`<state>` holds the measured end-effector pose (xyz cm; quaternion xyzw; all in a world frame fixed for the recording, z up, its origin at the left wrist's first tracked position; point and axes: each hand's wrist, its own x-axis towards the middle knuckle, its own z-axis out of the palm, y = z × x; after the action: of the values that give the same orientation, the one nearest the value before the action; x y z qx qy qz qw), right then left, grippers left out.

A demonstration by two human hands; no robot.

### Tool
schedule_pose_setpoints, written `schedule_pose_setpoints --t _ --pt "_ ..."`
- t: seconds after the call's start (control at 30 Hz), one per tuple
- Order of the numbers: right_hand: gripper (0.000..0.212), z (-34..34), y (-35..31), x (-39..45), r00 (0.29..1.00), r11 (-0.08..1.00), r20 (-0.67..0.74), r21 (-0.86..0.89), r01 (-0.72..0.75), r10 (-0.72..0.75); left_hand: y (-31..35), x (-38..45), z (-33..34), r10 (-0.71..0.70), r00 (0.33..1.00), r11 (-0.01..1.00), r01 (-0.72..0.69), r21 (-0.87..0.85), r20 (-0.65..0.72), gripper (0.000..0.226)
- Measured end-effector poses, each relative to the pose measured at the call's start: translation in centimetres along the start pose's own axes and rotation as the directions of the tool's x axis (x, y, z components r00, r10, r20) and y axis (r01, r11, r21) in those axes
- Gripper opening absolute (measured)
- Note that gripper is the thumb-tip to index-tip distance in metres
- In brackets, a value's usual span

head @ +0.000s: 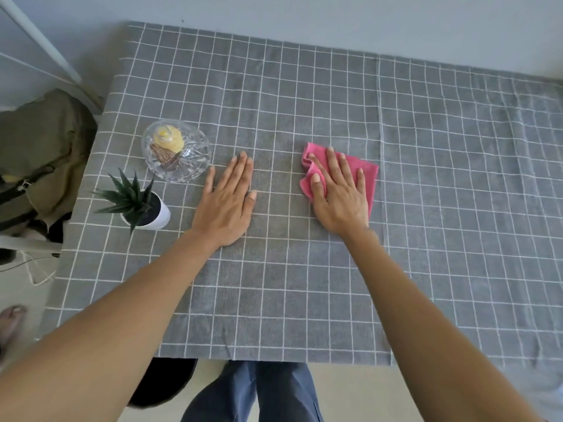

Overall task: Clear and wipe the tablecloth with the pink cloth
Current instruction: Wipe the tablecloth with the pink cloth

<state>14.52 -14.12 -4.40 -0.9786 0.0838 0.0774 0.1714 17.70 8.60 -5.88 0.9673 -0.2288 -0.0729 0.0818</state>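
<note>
A grey tablecloth [304, 284] with a white grid covers the table from the far wall to the near edge, where it hangs just above the person's blue trousers [268, 391]. The right hand [339, 190] lies flat with straight, spread fingers on the pink cloth [364, 172], pressing it against the tablecloth near the middle of the table; the cloth is bunched under the thumb and its far and right corners stick out beyond the fingers. The left hand [227, 202] rests palm down on the bare fabric just to the left, fingers straight and close together, holding nothing. Between the two hands runs a narrow strip of uncovered grid. Near the left edge stand a cut-glass dish [195, 153] with a yellowish item and something brown inside, and, nearer the person, a small spiky green plant in a white pot [160, 214]; the two are close together, and the left hand's little finger is just beside the dish. To the right of the pink cloth the tablecloth stretches bare to the right border of the view, with a seam running front to back just past the cloth. The far half and the near strip are likewise uncovered. Off the left edge sits an olive bag [39, 147].
</note>
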Motion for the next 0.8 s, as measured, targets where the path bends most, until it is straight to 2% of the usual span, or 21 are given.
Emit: schedule_pose_setpoints --t 0.17,0.3,0.37,0.5,0.6,0.7,0.8 --pt "0.054 -2.4 6.1 0.7 0.963 0.964 -0.041 -0.014 -0.266 0.265 -0.1 0.0 0.0 -0.002 1.000 1.000 0.002 0.007 0.016 0.064" --pt "0.055 -2.9 6.3 1.4 0.920 0.922 -0.056 0.056 -0.384 0.387 0.0 0.0 0.0 -0.013 1.000 1.000 0.013 0.029 0.016 0.065" --pt "0.055 -2.5 4.6 2.0 0.934 0.934 -0.044 0.048 -0.353 0.355 0.1 -0.1 0.1 -0.013 1.000 0.999 0.012 0.041 0.015 0.065" --pt "0.053 -0.8 -0.8 3.3 0.993 0.993 -0.003 -0.011 -0.119 0.119 0.1 0.0 0.2 -0.014 1.000 0.998 0.014 0.053 0.013 0.065" --pt "0.051 0.2 -3.3 3.9 1.000 1.000 0.017 -0.004 0.005 -0.005 0.0 0.0 0.2 -0.009 1.000 0.999 0.009 0.045 0.000 0.064" --pt "0.051 0.0 -1.9 3.7 0.999 0.999 0.005 -0.005 0.040 -0.040 0.0 -0.1 0.2 -0.001 1.000 0.999 0.002 0.039 -0.004 0.064" --pt "0.051 -0.9 1.3 2.9 0.999 0.999 -0.009 -0.023 -0.032 0.032 -0.1 -0.1 0.1 -0.006 1.000 1.000 0.006 0.028 0.004 0.064"
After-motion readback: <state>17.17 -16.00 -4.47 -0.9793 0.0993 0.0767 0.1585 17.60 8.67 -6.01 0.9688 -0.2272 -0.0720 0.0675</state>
